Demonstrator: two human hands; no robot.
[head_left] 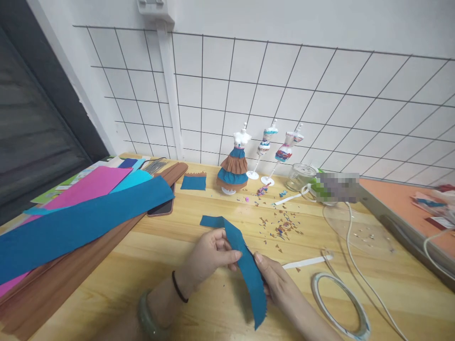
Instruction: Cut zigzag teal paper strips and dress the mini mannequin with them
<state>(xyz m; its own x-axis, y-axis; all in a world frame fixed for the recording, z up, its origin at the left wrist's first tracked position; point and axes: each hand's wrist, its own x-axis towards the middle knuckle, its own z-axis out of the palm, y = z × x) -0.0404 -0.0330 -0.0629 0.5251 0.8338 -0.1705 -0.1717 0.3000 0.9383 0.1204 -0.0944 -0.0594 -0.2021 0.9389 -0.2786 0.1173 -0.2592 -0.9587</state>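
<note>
A long strip of blue crepe paper [254, 289] curves between my hands, its far end resting near the table's middle. One edge looks finely toothed near the lower end. My left hand [209, 255] pinches the strip between thumb and curled fingers. At the strip's right edge, my right hand [279, 279] is closed with its thumb against the paper; some of its fingers are hidden behind it. Beyond my hands stands a small white mannequin [242, 138] in a tiered blue and brown skirt [232, 173]. Left of it lies a blue and brown piece [194, 182] with a jagged edge.
Two smaller mannequins [263, 148] and a glass jar [301, 176] stand near the grid wall. Paper scraps [284, 227] are scattered at right, by a tape roll [314, 293] and a white cable [350, 246]. Coloured sheets [88, 222] partly cover a phone [161, 207] at left.
</note>
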